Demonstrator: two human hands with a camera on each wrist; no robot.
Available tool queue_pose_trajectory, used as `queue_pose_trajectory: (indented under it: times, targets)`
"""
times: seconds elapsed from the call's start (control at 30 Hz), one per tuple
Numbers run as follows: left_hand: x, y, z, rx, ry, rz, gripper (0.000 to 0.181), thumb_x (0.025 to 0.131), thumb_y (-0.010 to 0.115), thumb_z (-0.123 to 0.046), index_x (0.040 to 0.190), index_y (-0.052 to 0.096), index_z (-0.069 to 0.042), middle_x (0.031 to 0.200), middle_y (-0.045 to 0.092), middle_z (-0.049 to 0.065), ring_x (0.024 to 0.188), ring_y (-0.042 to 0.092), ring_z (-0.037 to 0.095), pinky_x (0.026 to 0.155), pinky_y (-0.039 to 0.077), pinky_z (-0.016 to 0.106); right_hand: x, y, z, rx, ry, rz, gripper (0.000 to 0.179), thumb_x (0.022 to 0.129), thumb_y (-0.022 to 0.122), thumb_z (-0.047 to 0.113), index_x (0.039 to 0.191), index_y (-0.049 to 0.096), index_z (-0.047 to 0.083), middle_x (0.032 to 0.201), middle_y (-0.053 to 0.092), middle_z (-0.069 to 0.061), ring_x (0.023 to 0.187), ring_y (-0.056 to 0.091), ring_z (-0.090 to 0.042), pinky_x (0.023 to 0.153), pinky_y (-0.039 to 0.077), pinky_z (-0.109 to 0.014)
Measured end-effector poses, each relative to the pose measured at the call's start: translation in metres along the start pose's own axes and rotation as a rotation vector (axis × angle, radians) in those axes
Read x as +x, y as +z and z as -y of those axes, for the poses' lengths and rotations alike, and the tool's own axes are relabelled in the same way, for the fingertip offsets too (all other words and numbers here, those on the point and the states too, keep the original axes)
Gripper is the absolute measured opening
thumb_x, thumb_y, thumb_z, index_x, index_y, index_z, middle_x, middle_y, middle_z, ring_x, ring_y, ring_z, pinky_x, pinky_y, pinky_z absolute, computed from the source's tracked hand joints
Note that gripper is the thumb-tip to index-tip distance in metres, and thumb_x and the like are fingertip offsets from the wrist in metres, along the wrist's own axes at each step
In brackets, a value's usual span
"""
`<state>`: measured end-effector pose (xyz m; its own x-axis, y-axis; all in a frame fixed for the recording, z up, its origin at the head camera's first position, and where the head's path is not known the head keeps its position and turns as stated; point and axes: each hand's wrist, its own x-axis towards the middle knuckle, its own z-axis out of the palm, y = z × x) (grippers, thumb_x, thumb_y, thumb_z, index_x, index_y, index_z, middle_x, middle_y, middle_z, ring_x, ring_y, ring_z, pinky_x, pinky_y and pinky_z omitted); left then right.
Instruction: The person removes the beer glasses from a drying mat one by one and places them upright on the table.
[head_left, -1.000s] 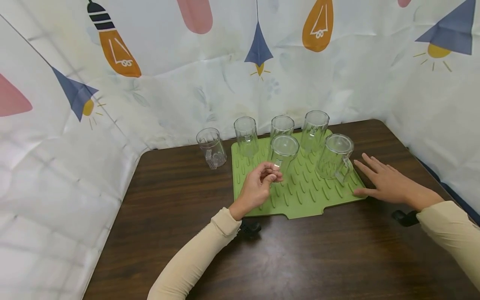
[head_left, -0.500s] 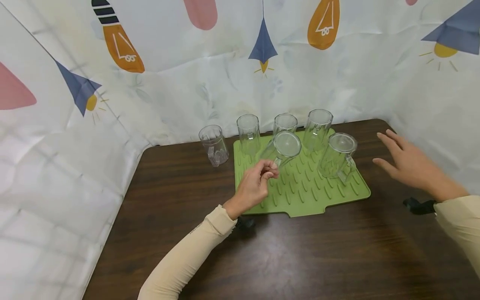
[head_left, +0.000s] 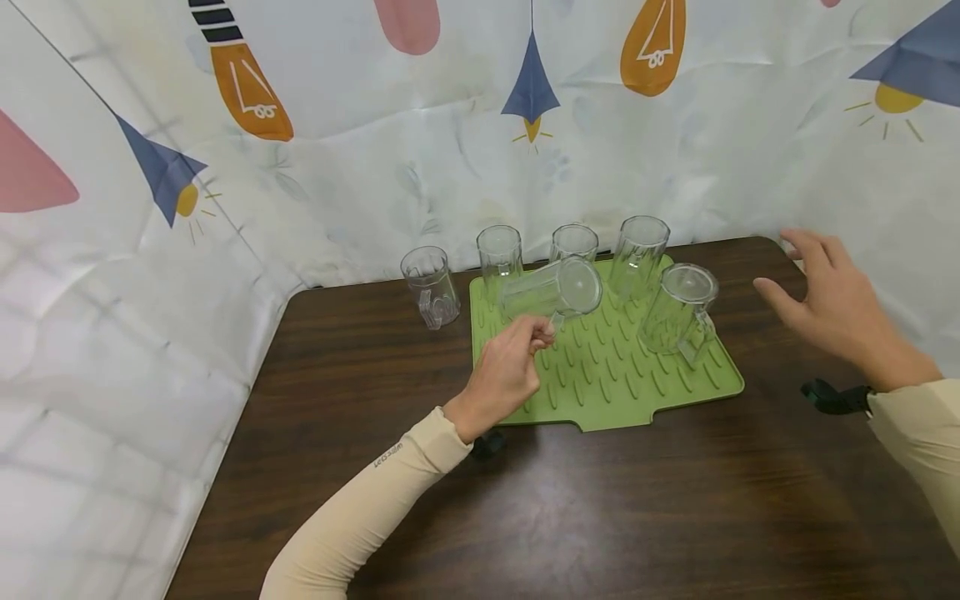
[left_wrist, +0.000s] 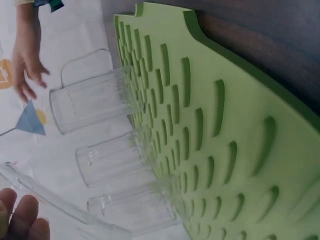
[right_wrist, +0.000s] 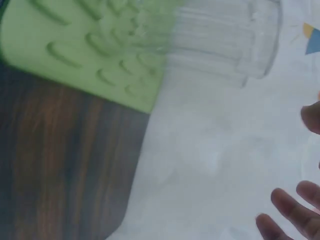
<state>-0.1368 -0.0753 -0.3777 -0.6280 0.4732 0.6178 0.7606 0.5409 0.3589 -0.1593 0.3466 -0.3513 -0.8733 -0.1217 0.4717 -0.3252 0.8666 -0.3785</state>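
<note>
My left hand [head_left: 504,371] pinches the handle of a clear glass mug [head_left: 551,287], which is tipped onto its side above the green drying mat [head_left: 607,400], its round base facing right. In the left wrist view, part of that mug [left_wrist: 65,205] shows beside the curled fingers [left_wrist: 22,217]. Over the table's right side my right hand [head_left: 836,308] is raised with its fingers spread, holding nothing. Nearest to it is an upside-down glass mug [head_left: 675,310] on the mat's right part, its handle toward the front right.
Along the mat's back stand several glass mugs, among them a left one [head_left: 499,258], a middle one [head_left: 574,240] and a right one [head_left: 637,258]. Another mug [head_left: 432,287] stands on the dark wooden table [head_left: 360,367], left of the mat. A printed curtain [head_left: 337,167] hangs close behind.
My left hand has tilted its mug from upside down to nearly sideways, the mouth swinging left. My right hand has lifted away from the mat's right edge, up and to the right.
</note>
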Motion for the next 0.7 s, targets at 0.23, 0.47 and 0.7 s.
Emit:
queue_pose_trajectory:
  times: [0.23, 0.47, 0.7]
  targets:
    - [-0.002, -0.002, -0.006, 0.220, 0.148, -0.029, 0.051, 0.065, 0.053, 0.026, 0.106, 0.060, -0.003, 0.095, 0.068, 0.007, 0.086, 0.070, 0.018, 0.069, 0.060, 0.024, 0.009, -0.003, 0.028, 0.116, 0.055, -0.075, 0.067, 0.101, 0.066, 0.024, 0.160, 0.036, 0.019, 0.146, 0.044, -0.031, 0.106, 0.060, -0.016, 0.078, 0.046, -0.015]
    - [-0.001, -0.001, -0.010, 0.323, 0.236, -0.046, 0.044, 0.070, 0.051, 0.022, 0.104, 0.063, -0.003, 0.093, 0.069, 0.004, 0.081, 0.068, 0.016, 0.069, 0.059, 0.023, 0.015, 0.001, 0.059, 0.283, 0.072, -0.142, 0.060, 0.100, 0.067, 0.023, 0.155, 0.044, 0.029, 0.148, 0.050, -0.002, 0.097, 0.048, 0.024, 0.075, 0.036, -0.005]
    - [0.001, -0.001, -0.010, 0.422, 0.306, -0.061, 0.024, 0.088, 0.055, 0.014, 0.104, 0.063, -0.003, 0.087, 0.065, 0.003, 0.075, 0.060, 0.014, 0.064, 0.052, 0.023, 0.021, 0.011, 0.085, 0.458, -0.026, -0.153, 0.054, 0.103, 0.061, 0.012, 0.154, 0.045, 0.019, 0.146, 0.045, 0.024, 0.110, 0.057, 0.019, 0.079, 0.043, -0.001]
